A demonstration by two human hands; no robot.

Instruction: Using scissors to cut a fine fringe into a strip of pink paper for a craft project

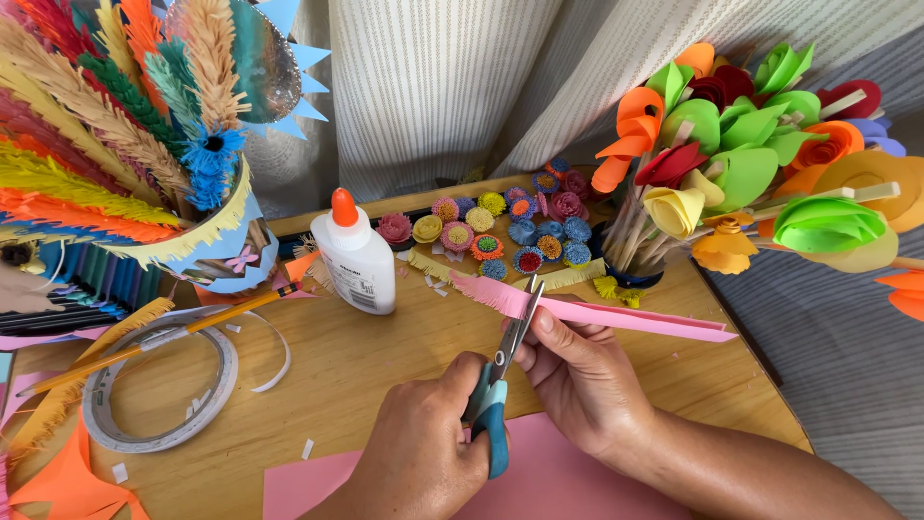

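I'm looking down at the desk (366, 376) now. My left hand (423, 453) has its fingers closed through the handles of the scissors (500, 385), blades parted and pointing away from me, biting the near edge of the pink strip (616, 316). My right hand (582, 380) has its fingers pinched on that strip just right of the blades, thumb on top. The strip lies over the middle of the desk, its left part already fringed, its right end reaching toward the right edge. Behind it, near the far edge, stands a glue bottle (356, 255) beside a cluster of small paper flowers (510, 231). A tape roll (159, 385) lies toward the left edge with a pencil (164, 337) across it. A pink sheet (568, 481) lies at the near edge under my wrists. A bouquet (760, 154) rises at the far right corner.
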